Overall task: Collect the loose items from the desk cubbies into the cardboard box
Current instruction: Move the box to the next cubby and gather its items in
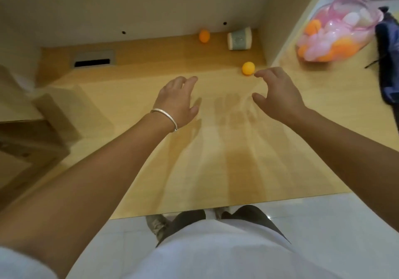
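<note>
Both my hands are out over the desk (172, 170) near the middle of the frame, apart from each other and holding nothing. The left hand (178, 101) has relaxed fingers; the right hand (275, 94) has loosely spread fingers, its fingertip just beside the near orange ball (248, 68) at centre right. A second orange ball (204, 36) sits against the back wall of the cubby, upper centre, with a small cup (239, 38) lying on its side to its right.

I judge the balls to be very light, hard and smooth, so they will roll off at the slightest nudge; I would cup one from above with fingers on opposite sides, not poke it. The cup looks stiff and may roll too.

The cardboard box (28, 131) is at the left edge, blurred. At upper right, past the cubby's side panel, lies a clear bag of balls (336, 30) beside a dark cloth thing (388, 62). A cable slot (94, 59) is set in the desk at upper left. Nothing stands between the right hand and the near ball.
</note>
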`<state>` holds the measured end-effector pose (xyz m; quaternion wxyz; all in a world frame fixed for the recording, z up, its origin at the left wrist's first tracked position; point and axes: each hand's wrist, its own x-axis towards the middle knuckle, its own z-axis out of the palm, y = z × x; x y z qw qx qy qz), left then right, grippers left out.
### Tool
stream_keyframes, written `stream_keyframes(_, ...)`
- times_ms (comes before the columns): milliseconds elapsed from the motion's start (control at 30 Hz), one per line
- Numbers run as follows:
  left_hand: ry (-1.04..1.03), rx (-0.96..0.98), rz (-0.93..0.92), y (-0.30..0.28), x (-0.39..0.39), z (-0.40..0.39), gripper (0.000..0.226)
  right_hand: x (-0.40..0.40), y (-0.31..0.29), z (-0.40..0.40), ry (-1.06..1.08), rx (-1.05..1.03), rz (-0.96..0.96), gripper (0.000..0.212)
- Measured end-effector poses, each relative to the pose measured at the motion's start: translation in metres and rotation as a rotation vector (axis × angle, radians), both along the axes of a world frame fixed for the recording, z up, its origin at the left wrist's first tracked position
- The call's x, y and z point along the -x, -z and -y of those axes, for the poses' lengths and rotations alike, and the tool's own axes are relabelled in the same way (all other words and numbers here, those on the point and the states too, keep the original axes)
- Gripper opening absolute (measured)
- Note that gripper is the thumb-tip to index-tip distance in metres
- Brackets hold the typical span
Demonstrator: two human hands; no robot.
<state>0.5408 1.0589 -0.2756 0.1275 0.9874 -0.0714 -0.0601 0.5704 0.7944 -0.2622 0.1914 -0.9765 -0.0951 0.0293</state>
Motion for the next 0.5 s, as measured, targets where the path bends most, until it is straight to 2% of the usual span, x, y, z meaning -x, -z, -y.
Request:
stream_keyframes(200, -0.038, -0.010, -0.071, 0.029, -0.068, 0.039, 0.078, -0.058, 0.019, 0.034, -0.042, 0.014, -0.049, 0.058)
stream_keyframes(400, -0.111, -0.045, 0.021, 0.059, -0.149, 0.044, 0.077, -0.112, 0.055, 0.011, -0.170, 0.070, -0.084, 0.061)
stream_keyframes(500, -0.149, -0.105, 0.008, 0.075, -0.191, 0.042, 0.077, -0.129, 0.071, 0.002, -0.183, 0.110, -0.122, 0.065)
